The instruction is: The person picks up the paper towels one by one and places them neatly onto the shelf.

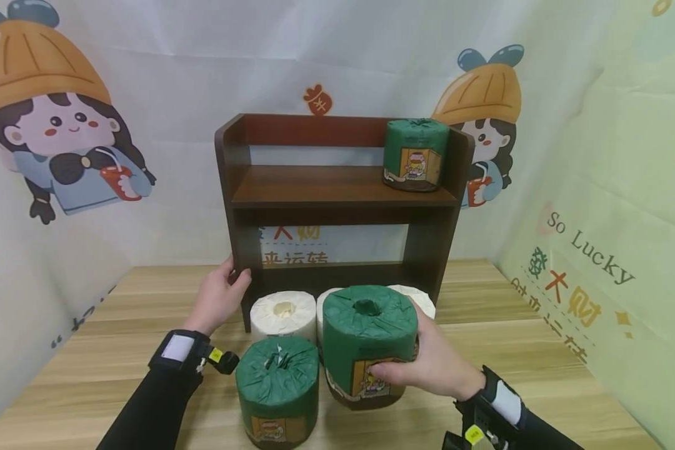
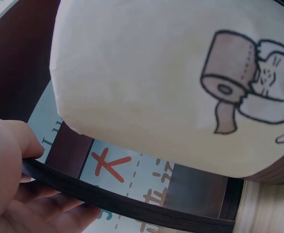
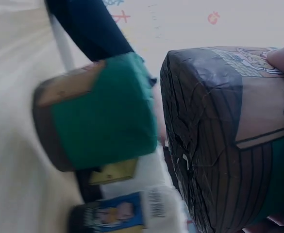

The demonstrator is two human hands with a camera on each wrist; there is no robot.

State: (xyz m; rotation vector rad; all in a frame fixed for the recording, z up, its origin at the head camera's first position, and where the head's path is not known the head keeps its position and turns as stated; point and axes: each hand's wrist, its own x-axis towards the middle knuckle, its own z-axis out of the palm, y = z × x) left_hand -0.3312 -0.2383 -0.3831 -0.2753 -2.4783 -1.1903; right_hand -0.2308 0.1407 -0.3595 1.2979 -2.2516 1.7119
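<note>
My left hand [image 1: 220,294] holds the edge of the left side panel of a dark brown two-tier shelf [image 1: 337,185]. In the left wrist view its thumb and fingers lie on either side of that panel [image 2: 132,206]. My right hand [image 1: 435,357] grips a green-wrapped toilet roll [image 1: 365,322] from its right side, raised above the table in front of the shelf. The right wrist view shows this roll's dark crinkled underside. A second green toilet roll [image 1: 278,390] stands upright on the table, left of the held one. Another green roll [image 1: 416,156] stands at the right end of the upper tier.
White toilet rolls [image 1: 284,312] stand in a row at the shelf's bottom, partly hidden by the held roll. The light wood table [image 1: 484,375] carries everything. Printed cloth [image 1: 174,156] hangs behind the shelf and along the sides.
</note>
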